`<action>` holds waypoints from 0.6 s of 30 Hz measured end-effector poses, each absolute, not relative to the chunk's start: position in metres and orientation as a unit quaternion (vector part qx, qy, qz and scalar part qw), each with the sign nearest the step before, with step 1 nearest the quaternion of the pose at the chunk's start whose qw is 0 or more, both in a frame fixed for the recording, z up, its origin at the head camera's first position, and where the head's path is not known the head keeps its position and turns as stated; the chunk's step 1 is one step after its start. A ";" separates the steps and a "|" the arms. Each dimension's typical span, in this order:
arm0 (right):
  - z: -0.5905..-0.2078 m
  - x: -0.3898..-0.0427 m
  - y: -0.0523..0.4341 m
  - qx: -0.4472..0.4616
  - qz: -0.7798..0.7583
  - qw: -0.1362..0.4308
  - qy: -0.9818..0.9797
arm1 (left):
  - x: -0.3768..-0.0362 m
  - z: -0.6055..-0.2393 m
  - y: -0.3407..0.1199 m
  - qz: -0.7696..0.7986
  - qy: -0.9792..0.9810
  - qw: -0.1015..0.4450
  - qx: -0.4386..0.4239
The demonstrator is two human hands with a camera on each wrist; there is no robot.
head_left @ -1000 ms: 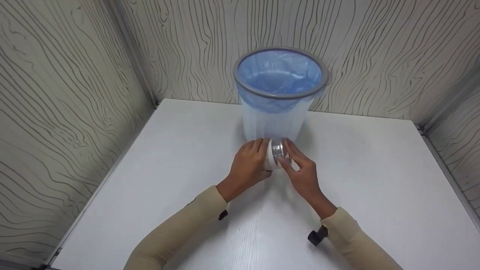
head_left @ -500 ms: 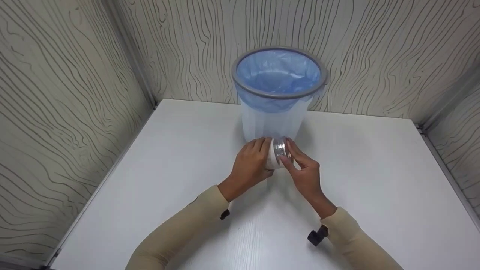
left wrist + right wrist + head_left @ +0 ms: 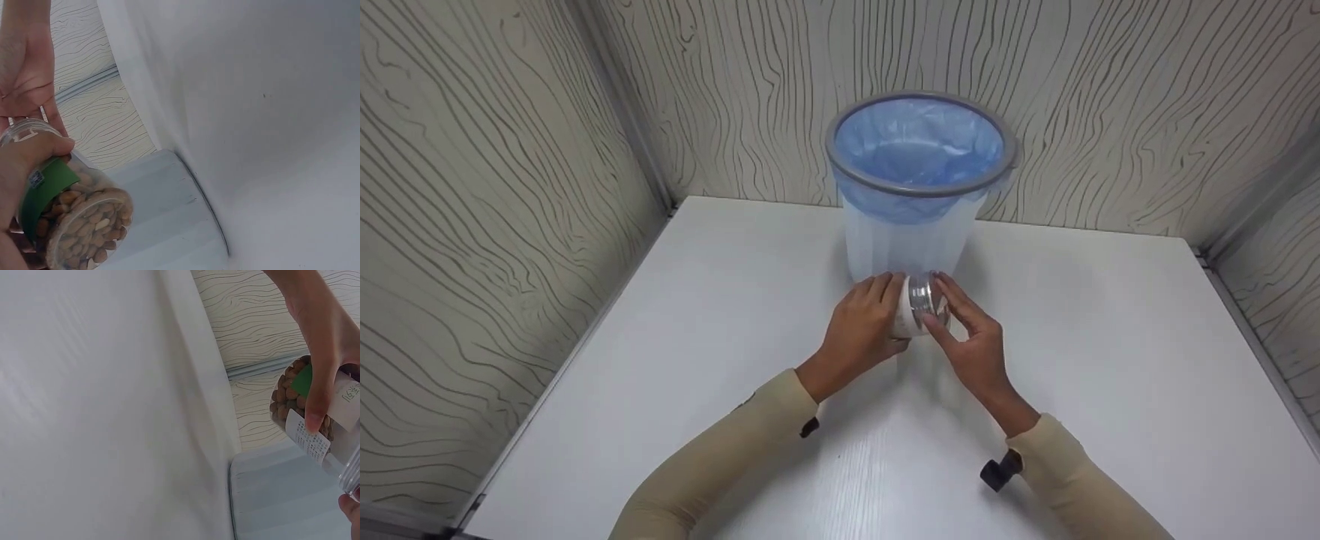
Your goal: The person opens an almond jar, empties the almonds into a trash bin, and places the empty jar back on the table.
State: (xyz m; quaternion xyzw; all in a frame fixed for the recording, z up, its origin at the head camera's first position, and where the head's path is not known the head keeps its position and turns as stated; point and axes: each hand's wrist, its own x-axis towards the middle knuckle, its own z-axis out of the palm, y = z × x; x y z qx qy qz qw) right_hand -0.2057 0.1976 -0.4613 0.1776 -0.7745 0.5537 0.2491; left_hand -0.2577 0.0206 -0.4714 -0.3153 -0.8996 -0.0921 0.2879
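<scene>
In the head view my left hand grips a clear jar, its fingers curled over the white-labelled body. Brown nuts that look like almonds fill the base end of the jar, and a green label runs round it in the left wrist view. The jar is held tilted onto its side. Thumb and fingers of my right hand pinch the shiny silver lid end. The right wrist view shows the ridged rim beside my right fingertips. The left palm hides part of the body.
Just behind the hands stands a pale bin with a grey rim ring and a blue bag lining. The white table meets wood-patterned walls at the back and sides.
Both hands and the jar have shifted slightly right and away from me. The right hand has turned a little at the lid, and both hands keep their hold.
</scene>
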 end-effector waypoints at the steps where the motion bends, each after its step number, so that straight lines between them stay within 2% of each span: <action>1: -0.461 -0.205 0.197 0.171 0.552 0.248 -0.777 | -0.258 -0.471 0.021 -0.093 -0.899 0.289 -0.316; 10: -0.458 -0.207 0.196 0.128 0.576 0.225 -0.776 | -0.258 -0.473 0.022 -0.086 -0.897 0.291 -0.322; 18: -0.457 -0.208 0.198 0.143 0.597 0.207 -0.762 | -0.257 -0.474 0.019 -0.076 -0.896 0.296 -0.321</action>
